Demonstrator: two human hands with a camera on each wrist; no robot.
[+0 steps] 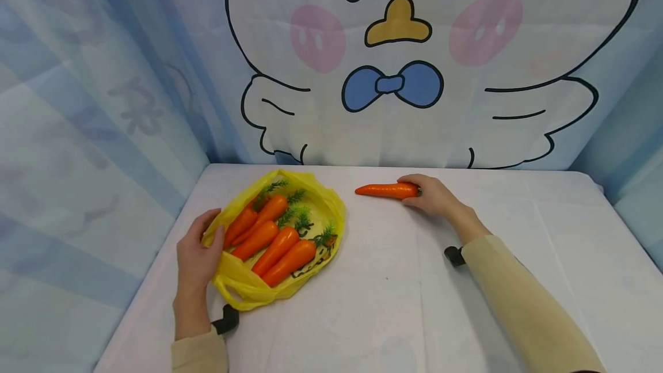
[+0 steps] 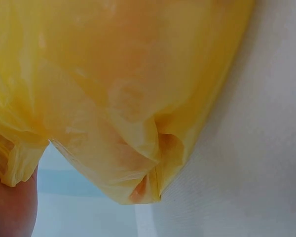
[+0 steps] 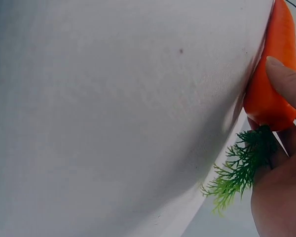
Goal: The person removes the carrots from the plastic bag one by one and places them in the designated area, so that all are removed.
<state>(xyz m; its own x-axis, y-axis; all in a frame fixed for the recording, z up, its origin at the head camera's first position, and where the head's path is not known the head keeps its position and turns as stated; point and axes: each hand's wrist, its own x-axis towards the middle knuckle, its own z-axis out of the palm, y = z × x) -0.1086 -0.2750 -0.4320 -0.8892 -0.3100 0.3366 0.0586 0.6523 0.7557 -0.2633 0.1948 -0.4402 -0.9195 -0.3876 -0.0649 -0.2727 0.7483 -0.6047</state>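
Note:
An orange carrot (image 1: 385, 190) with a green leafy top lies along the table's far side, its tip pointing left. My right hand (image 1: 432, 195) grips its thick end; in the right wrist view the thumb presses on the carrot (image 3: 274, 84) and the green top (image 3: 241, 165) hangs below the palm. On the left is a yellow plastic bag (image 1: 331, 203), its mouth spread wide, with several carrots (image 1: 284, 254) inside, their leafy ends to the right. My left hand (image 1: 199, 252) pinches the bag's left rim. Yellow film (image 2: 123, 98) fills most of the left wrist view.
A white cloth covers the table (image 1: 383, 309). Behind it hangs a curtain (image 1: 331, 125) printed with a cartoon face and a blue bow tie. Another pale blue curtain (image 1: 93, 160) runs down the left side. Black wrist-worn pieces (image 1: 454, 256) show at both sleeves.

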